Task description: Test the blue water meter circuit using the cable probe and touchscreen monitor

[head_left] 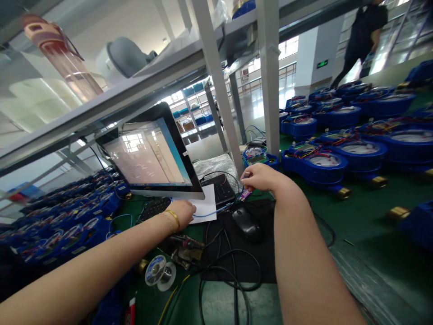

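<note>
My left hand [184, 212], with a gold bangle on the wrist, rests on a white sheet of paper [206, 205] under the monitor [152, 155]; its fingers are hidden beneath the monitor's lower edge. My right hand [262, 177] is closed in a pinch on a small purple adapter [245, 194] with a thin blue cable [216, 211] running left toward the paper. A black mouse [247, 224] lies on a black mat just below the adapter. A black keyboard [219, 187] sits behind the paper.
Several blue meter units [316, 162] cover the green bench at right, more [61, 221] at left. A solder spool [158, 271] and black cables [230, 275] lie near the front. Grey shelf posts [270, 76] rise ahead. A person in dark clothes [363, 36] walks at far right.
</note>
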Action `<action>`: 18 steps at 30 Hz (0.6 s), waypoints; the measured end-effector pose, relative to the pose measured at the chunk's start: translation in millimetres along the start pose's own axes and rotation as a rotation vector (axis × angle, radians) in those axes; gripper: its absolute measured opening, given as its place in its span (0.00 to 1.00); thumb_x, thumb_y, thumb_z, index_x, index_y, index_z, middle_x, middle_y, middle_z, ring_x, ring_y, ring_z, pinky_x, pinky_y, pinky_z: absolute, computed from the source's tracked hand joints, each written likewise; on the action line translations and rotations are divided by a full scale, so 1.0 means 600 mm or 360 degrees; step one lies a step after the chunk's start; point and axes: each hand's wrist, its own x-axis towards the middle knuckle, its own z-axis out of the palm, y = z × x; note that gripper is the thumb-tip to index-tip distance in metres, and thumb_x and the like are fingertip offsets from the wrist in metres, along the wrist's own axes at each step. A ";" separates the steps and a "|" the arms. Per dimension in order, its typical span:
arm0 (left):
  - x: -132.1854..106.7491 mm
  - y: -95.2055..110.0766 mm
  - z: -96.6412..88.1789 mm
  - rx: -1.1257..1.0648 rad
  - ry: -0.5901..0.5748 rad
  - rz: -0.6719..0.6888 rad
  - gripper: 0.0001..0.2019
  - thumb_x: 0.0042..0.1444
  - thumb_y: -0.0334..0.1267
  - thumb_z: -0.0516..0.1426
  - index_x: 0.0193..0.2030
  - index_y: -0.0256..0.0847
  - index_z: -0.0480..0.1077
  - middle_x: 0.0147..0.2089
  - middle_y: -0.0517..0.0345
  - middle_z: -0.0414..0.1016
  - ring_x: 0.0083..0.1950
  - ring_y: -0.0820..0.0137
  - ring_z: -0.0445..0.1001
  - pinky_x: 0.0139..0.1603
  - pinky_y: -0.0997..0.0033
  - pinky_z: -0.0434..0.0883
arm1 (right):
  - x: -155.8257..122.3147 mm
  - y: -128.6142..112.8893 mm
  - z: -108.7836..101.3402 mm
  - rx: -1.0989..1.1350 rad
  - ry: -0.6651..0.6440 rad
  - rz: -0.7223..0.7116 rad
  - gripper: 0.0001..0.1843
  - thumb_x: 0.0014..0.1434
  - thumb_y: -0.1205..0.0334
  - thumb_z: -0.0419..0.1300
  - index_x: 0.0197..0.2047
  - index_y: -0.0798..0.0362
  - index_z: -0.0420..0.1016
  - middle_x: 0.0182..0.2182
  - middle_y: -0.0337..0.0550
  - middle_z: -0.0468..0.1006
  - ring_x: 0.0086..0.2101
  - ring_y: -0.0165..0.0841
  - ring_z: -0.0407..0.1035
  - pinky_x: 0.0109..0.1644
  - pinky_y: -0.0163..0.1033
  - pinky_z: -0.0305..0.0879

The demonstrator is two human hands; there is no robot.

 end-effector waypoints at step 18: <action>-0.044 -0.041 0.024 -0.0897 0.0722 0.0104 0.04 0.59 0.30 0.51 0.34 0.39 0.65 0.34 0.58 0.67 0.37 0.67 0.68 0.38 0.70 0.63 | 0.015 0.003 0.008 -0.0385 0.0170 0.0210 0.13 0.54 0.71 0.56 0.39 0.56 0.80 0.41 0.53 0.78 0.46 0.43 0.71 0.48 0.40 0.65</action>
